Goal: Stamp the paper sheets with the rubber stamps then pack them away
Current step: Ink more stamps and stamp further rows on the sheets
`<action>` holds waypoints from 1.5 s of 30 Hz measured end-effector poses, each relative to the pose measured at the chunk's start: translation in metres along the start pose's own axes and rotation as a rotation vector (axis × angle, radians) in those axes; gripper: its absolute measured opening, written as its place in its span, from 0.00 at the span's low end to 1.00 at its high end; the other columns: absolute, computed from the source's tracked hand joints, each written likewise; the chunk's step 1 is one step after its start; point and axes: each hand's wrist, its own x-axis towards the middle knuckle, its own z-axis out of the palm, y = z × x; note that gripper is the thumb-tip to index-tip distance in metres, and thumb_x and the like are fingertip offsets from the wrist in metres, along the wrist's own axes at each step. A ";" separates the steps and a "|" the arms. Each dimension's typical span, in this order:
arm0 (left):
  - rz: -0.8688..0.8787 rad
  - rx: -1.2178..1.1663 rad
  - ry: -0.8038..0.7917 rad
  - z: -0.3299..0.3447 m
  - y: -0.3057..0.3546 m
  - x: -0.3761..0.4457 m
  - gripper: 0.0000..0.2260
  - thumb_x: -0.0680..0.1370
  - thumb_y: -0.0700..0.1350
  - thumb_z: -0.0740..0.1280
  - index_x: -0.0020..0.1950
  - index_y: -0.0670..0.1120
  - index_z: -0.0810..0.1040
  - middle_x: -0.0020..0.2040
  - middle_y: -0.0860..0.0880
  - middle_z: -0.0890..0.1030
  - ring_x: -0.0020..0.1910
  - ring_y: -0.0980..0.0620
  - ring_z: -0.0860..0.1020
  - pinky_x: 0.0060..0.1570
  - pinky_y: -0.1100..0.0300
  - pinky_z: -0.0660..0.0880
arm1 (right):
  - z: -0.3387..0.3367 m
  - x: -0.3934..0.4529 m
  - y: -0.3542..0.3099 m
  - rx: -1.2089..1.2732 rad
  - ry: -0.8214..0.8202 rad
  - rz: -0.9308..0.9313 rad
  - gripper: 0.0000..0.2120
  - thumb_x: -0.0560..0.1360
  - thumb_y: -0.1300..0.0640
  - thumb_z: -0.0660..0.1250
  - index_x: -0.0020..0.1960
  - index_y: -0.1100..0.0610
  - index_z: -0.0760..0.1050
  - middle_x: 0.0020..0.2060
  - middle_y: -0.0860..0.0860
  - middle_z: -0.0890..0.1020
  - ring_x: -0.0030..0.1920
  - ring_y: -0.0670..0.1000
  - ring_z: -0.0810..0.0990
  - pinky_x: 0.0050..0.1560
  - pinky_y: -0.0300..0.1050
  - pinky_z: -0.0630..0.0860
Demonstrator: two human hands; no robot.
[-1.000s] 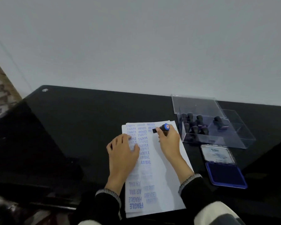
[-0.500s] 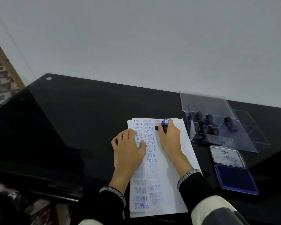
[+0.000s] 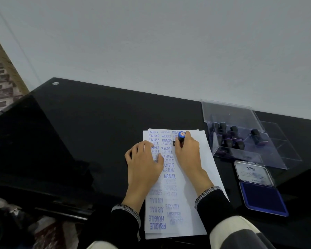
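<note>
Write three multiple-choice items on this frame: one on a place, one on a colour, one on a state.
1. Where does the ink pad lie?
A. right of the paper sheets
B. left of them
C. in the clear case

2. What colour is the cap of the rubber stamp?
A. green
B. blue
C. yellow

3. What is the right hand doing?
A. resting open
B. holding the pad
C. holding the stamp on the sheet

Answers: 1 A, the pad sits beside the sheets' right edge; 2 B, the cap shows blue; 3 C, its fingers wrap the stamp while the left hand lies flat on the paper.
</note>
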 end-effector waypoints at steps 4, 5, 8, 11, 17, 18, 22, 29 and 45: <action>-0.001 0.011 0.006 0.002 0.000 0.001 0.15 0.76 0.55 0.63 0.60 0.51 0.72 0.60 0.55 0.74 0.63 0.54 0.69 0.64 0.53 0.62 | 0.000 0.001 0.000 -0.010 0.015 -0.003 0.08 0.78 0.55 0.63 0.51 0.60 0.70 0.43 0.54 0.80 0.38 0.48 0.76 0.33 0.30 0.65; -0.003 0.013 0.003 0.002 0.000 0.001 0.15 0.76 0.55 0.63 0.60 0.51 0.72 0.60 0.55 0.73 0.63 0.54 0.69 0.65 0.53 0.62 | 0.000 0.001 0.000 -0.006 0.018 -0.005 0.08 0.78 0.55 0.63 0.51 0.60 0.71 0.43 0.54 0.80 0.38 0.48 0.75 0.33 0.28 0.64; -0.003 0.016 0.001 0.002 -0.001 0.001 0.15 0.76 0.56 0.63 0.61 0.51 0.72 0.61 0.55 0.73 0.63 0.54 0.69 0.65 0.53 0.62 | -0.001 0.001 0.000 0.003 0.017 -0.006 0.08 0.78 0.57 0.64 0.52 0.61 0.72 0.43 0.54 0.80 0.38 0.47 0.75 0.34 0.27 0.64; -0.006 0.015 -0.005 0.001 0.000 0.001 0.16 0.77 0.56 0.62 0.61 0.51 0.72 0.61 0.56 0.73 0.64 0.55 0.68 0.65 0.53 0.61 | -0.002 0.004 -0.002 0.008 0.003 0.003 0.08 0.77 0.58 0.64 0.53 0.61 0.72 0.45 0.55 0.81 0.40 0.48 0.75 0.39 0.34 0.69; -0.014 0.020 -0.021 0.001 -0.001 0.001 0.16 0.77 0.56 0.61 0.62 0.52 0.70 0.63 0.56 0.72 0.65 0.55 0.67 0.66 0.54 0.60 | -0.003 0.015 -0.003 -0.015 -0.071 0.051 0.06 0.77 0.58 0.65 0.50 0.59 0.70 0.45 0.55 0.80 0.40 0.50 0.77 0.39 0.39 0.72; -0.014 0.020 -0.025 0.001 -0.001 0.000 0.16 0.77 0.56 0.61 0.62 0.52 0.70 0.63 0.56 0.72 0.65 0.55 0.67 0.66 0.54 0.60 | -0.003 0.016 -0.004 -0.016 -0.083 0.058 0.06 0.77 0.58 0.65 0.50 0.58 0.70 0.45 0.55 0.80 0.40 0.50 0.77 0.39 0.39 0.72; -0.010 0.021 -0.023 0.001 0.000 0.001 0.16 0.77 0.56 0.61 0.62 0.52 0.71 0.62 0.56 0.72 0.65 0.55 0.68 0.66 0.53 0.61 | -0.003 0.011 -0.003 0.001 -0.066 0.054 0.07 0.77 0.57 0.65 0.52 0.59 0.71 0.44 0.50 0.78 0.40 0.47 0.76 0.39 0.35 0.70; -0.003 0.014 0.003 0.000 0.001 0.001 0.15 0.76 0.55 0.62 0.60 0.52 0.72 0.60 0.56 0.73 0.63 0.55 0.69 0.64 0.53 0.61 | -0.004 0.000 -0.002 0.112 0.041 -0.005 0.06 0.76 0.60 0.66 0.44 0.57 0.69 0.34 0.48 0.76 0.32 0.41 0.73 0.33 0.23 0.67; -0.021 -0.004 -0.044 -0.001 0.001 0.002 0.15 0.77 0.56 0.61 0.62 0.53 0.70 0.62 0.57 0.71 0.65 0.56 0.66 0.68 0.53 0.58 | -0.022 0.006 0.016 1.023 0.357 0.438 0.05 0.77 0.60 0.66 0.43 0.55 0.73 0.38 0.56 0.78 0.33 0.45 0.73 0.32 0.34 0.71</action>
